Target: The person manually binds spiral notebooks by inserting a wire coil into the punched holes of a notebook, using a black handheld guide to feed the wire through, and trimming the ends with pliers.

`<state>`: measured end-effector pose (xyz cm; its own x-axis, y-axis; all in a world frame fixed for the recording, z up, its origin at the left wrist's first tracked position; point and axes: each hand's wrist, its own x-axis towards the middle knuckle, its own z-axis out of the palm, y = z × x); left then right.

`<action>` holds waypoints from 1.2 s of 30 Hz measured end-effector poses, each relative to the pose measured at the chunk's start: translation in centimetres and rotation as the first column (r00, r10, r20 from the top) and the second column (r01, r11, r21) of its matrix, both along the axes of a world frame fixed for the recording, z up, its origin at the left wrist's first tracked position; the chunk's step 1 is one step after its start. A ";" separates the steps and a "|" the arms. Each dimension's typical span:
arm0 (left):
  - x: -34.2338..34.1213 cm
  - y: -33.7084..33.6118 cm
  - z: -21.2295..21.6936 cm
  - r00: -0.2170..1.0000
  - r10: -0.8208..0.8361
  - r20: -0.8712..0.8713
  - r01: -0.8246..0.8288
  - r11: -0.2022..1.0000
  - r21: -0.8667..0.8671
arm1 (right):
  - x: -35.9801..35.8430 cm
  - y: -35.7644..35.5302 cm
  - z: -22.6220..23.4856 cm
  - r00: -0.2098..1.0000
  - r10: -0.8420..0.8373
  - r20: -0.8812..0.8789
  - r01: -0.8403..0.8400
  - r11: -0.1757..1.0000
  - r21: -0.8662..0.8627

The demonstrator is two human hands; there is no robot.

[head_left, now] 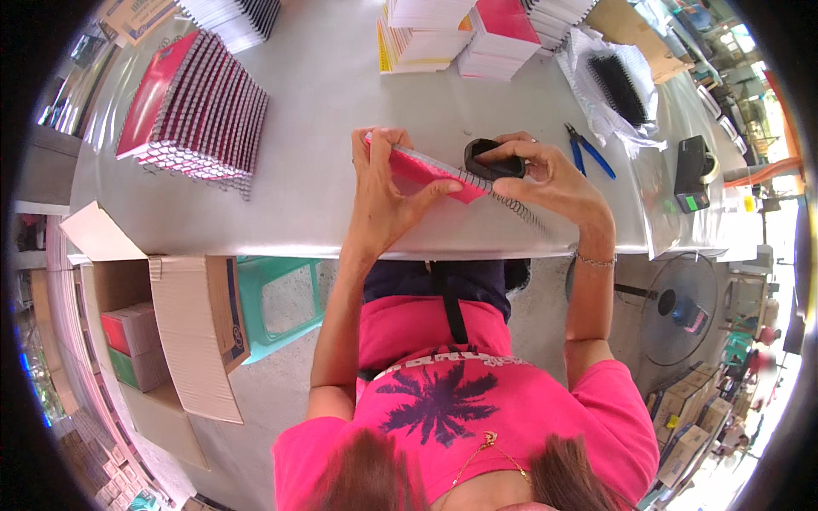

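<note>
Left hand (381, 183) is on the pink-covered spiral notebook (426, 173), fingers curled over its far edge and thumb pressed along the near side, so the book is pinched between them and held tilted just above the grey metal table (315, 94); right hand (545, 175) grips a small black tool (492, 159), thumb and forefinger closed round it, the other fingers bent in behind; the tool sits right at the notebook's wire binding, touching it as far as the view tells; a length of black spiral wire (518, 210) trails out from the book's right end, down under the right wrist, over the table's near edge; further right, blue-handled pliers (588, 152) lie flat on the table, apart from both hands; beyond them a clear plastic bag of black coils (615, 89); far left, a slanted row of red spiral notebooks (198, 106) with bindings facing the near edge; at the table's back, more stacks of notebooks (477, 34); below the table on the left, an open cardboard box (183, 328) with packets inside, beside a green plastic stool (277, 302)
</note>
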<state>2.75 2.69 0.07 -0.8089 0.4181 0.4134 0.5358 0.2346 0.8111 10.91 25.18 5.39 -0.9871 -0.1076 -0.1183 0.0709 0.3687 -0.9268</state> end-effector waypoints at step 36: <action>0.4 0.0 -0.3 1.000 -0.009 -0.022 0.009 1.000 0.013 | -0.3 -1.9 -0.8 0.990 -0.061 -0.129 0.076 0.990 0.116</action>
<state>3.16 2.64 -0.20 -0.7956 0.4199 0.4367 0.5557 0.2190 0.8020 10.63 23.33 4.59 -0.9995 -0.0315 -0.0019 -0.0134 0.4765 -0.8791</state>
